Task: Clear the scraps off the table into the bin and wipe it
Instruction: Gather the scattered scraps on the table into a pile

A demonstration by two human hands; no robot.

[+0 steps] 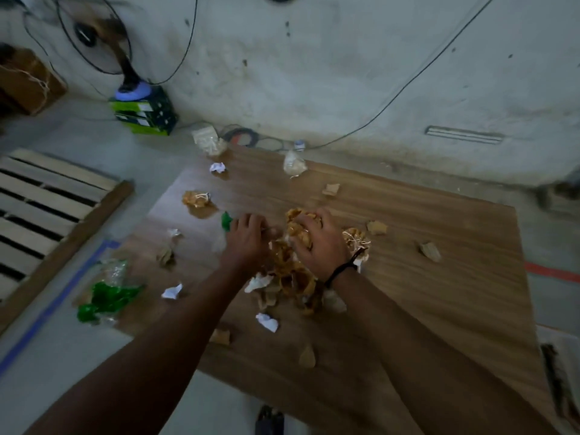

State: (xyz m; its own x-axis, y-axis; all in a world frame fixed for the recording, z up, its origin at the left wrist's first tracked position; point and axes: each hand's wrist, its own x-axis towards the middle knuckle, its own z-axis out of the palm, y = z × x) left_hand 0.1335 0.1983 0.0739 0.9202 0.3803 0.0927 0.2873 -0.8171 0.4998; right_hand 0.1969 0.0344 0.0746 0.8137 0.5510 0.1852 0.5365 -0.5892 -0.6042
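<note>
A wooden table (439, 277) is strewn with scraps. A heap of crumpled brown paper (292, 274) lies at its middle. My right hand (317, 243) presses down on the top of that heap, fingers curled into it. My left hand (248, 240) rests palm down just left of the heap, fingertips touching scraps beside a small green piece (226, 220). White paper balls (267, 321) and brown bits (430, 251) lie scattered around. Green and clear plastic wrap (106, 293) sits at the table's left edge. No bin is in view.
A wooden slatted pallet (47, 211) lies on the floor to the left. A fan (94, 36) stands on green boxes (144, 113) by the wall, with cables trailing along it. A cardboard box (25, 80) sits far left. Plastic bags (208, 141) rest at the table's far edge.
</note>
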